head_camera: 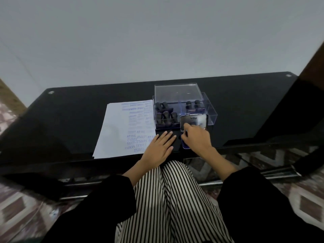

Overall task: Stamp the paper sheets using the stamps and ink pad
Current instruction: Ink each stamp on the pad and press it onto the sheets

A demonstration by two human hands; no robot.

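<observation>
A stack of white paper sheets (121, 132) with blue stamp prints along its right side lies on the black table (70, 120). My left hand (160, 149) rests flat on the table by the stack's near right corner, fingers straight. To its right the ink pad (193, 121) stands open, its metal lid raised and its blue base (185, 146) mostly hidden under my right hand (197, 138). The fingers of that hand curl onto the pad, index on the lid and thumb by the base. Several black-handled stamps (164, 115) stand in a clear box (213, 114) behind the pad.
The box's clear lid (176, 91) leans at the back of the box. A grey wall rises right behind the table. My striped trousers and dark sleeves fill the foreground, and patterned floor shows on both sides below the table's near edge.
</observation>
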